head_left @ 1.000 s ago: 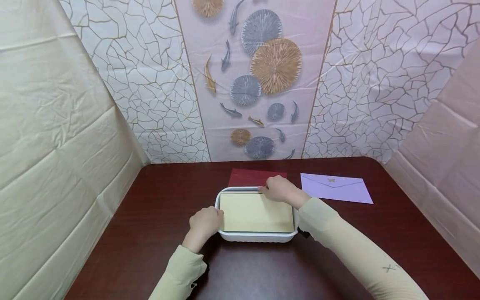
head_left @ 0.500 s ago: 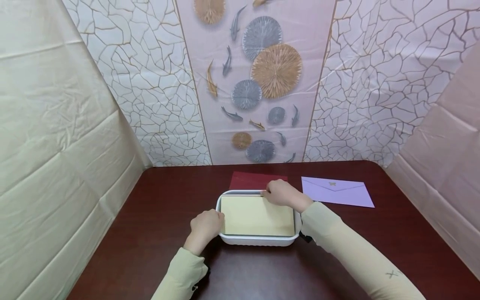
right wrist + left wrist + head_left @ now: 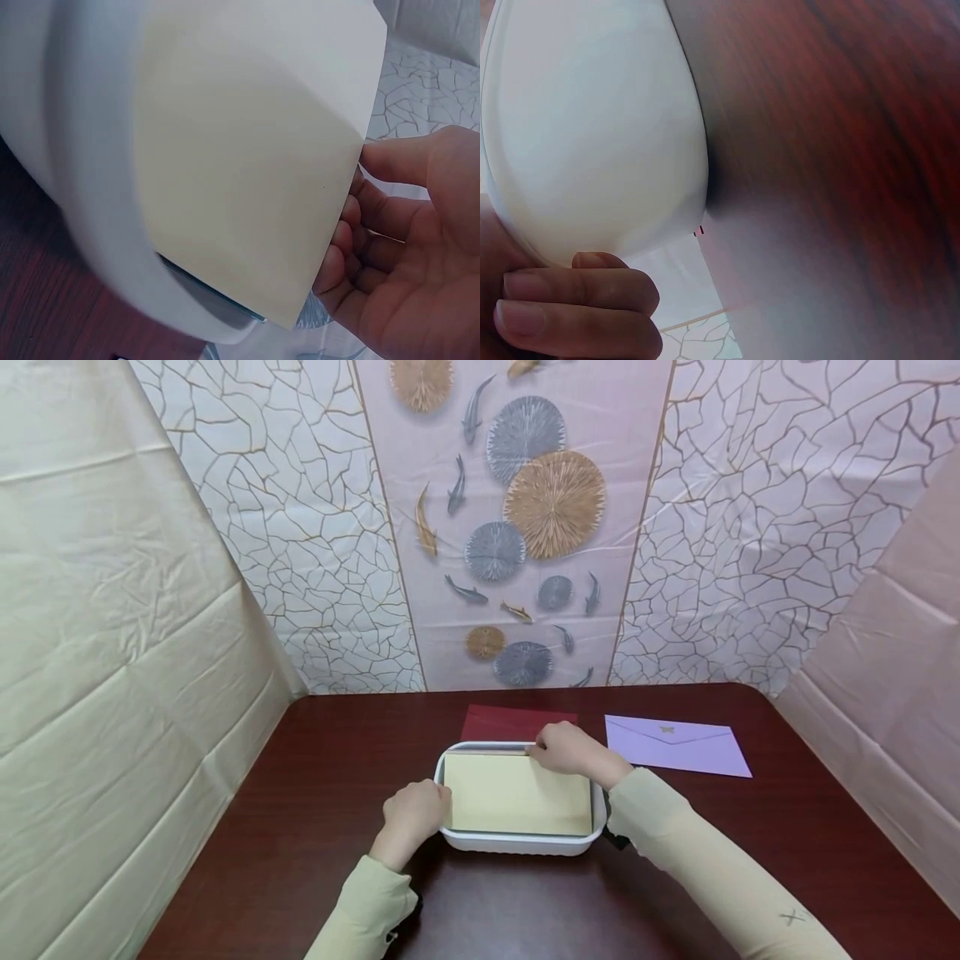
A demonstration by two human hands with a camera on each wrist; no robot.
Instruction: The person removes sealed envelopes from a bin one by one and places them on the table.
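Observation:
A cream envelope (image 3: 517,793) lies flat inside a white tray (image 3: 517,842) on the dark red-brown table (image 3: 337,760). My left hand (image 3: 414,814) is at the tray's left rim, its fingers (image 3: 577,307) curled against the tray's outer wall (image 3: 592,127). My right hand (image 3: 570,749) is at the far right corner of the envelope. In the right wrist view its fingers (image 3: 375,247) curl behind the edge of the envelope (image 3: 247,172), with the thumb over it. A thin dark edge shows under the envelope; what it is cannot be told.
A dark red envelope (image 3: 502,723) lies just behind the tray, partly hidden by it. A lilac envelope (image 3: 675,747) lies flap up to the right of it. Patterned and plain sheets wall in the table at the back and both sides.
Almost nothing has moved; both hands stay at the tray and envelope. The view has only shifted slightly.

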